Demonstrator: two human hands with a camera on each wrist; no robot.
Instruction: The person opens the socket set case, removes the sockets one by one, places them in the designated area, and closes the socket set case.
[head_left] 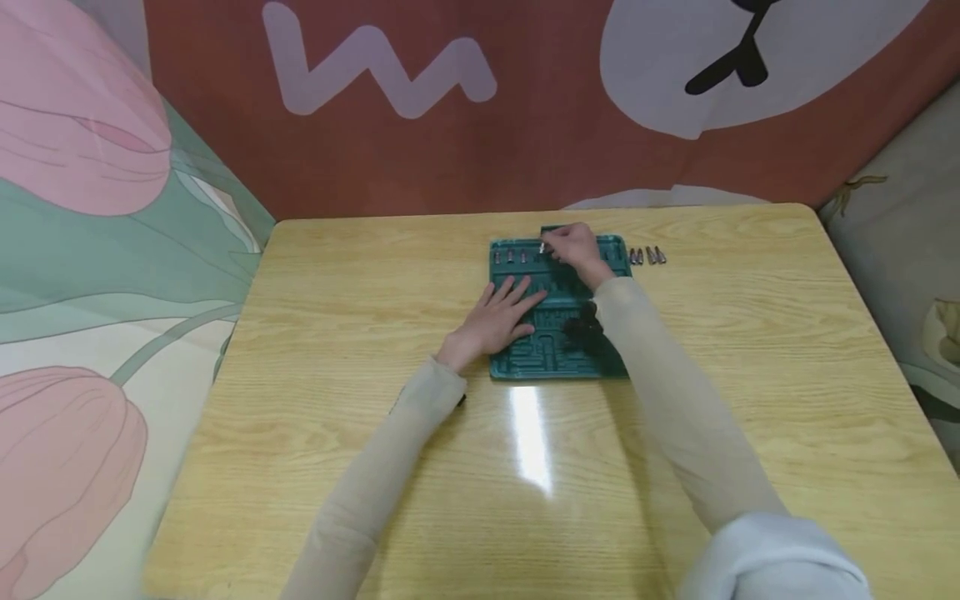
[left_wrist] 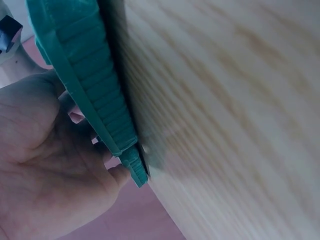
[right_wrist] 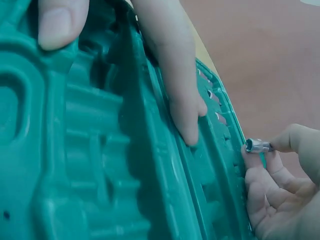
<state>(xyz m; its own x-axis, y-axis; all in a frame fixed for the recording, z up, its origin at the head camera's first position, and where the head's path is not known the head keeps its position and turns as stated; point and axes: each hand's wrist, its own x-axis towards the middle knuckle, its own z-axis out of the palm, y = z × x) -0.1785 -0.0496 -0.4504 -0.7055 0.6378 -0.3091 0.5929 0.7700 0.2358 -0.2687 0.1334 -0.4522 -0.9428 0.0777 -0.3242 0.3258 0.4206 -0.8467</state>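
Observation:
A green plastic socket case (head_left: 517, 364) lies open on the table, with moulded slots. At its far edge my right hand (head_left: 573, 247) pinches a small shiny metal socket (right_wrist: 258, 145) between thumb and fingertips. The socket is held just above the row of slots. To its left, three small sockets (head_left: 510, 257) sit in that row. My left hand (head_left: 495, 323) rests on the left side of the case with fingers spread. In the left wrist view, the left palm (left_wrist: 45, 155) is beside the ribbed outer wall of the case (left_wrist: 92, 75).
Several loose sockets (head_left: 647, 257) lie on the wooden table (head_left: 337, 333) just right of the case. A red-brown patterned wall covering (head_left: 525, 158) rises behind the table's far edge. Light glares off the table in front of the case.

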